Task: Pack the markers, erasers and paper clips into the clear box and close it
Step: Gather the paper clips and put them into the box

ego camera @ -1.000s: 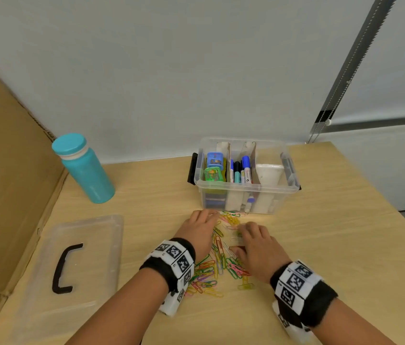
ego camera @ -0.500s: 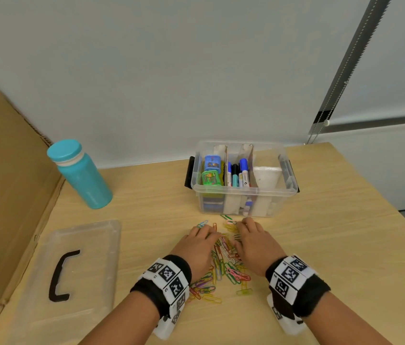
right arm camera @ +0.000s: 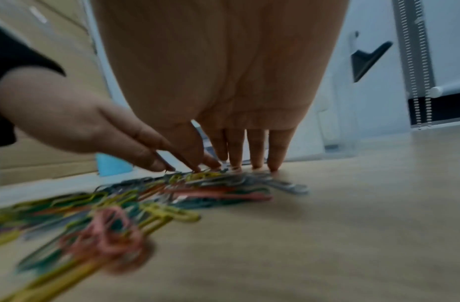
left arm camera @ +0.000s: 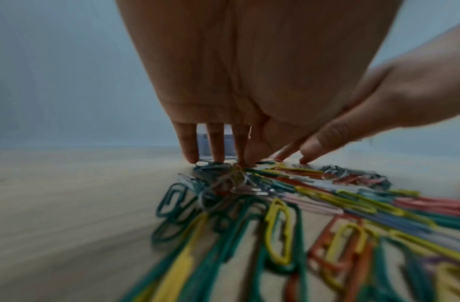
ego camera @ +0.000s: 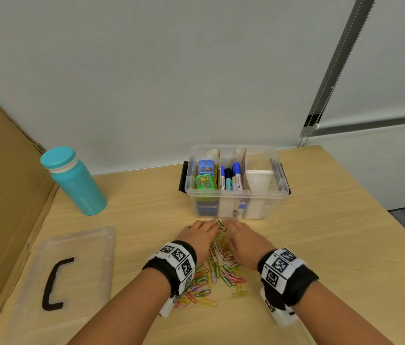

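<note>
Both hands (ego camera: 221,239) flank paper clips (ego camera: 217,270) — fingertips touching.

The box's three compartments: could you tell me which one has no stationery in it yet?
The right-hand compartment of the clear box; erasers fill the left one and markers the middle.

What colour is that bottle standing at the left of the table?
The bottle is teal, cap included, with a pale ring beneath; the head view shows it best.

An office: wooden desk (ego camera: 321,232), roller-blind chain (ego camera: 321,105), markers (ego camera: 231,178), paper clips (ego camera: 219,267).
</note>
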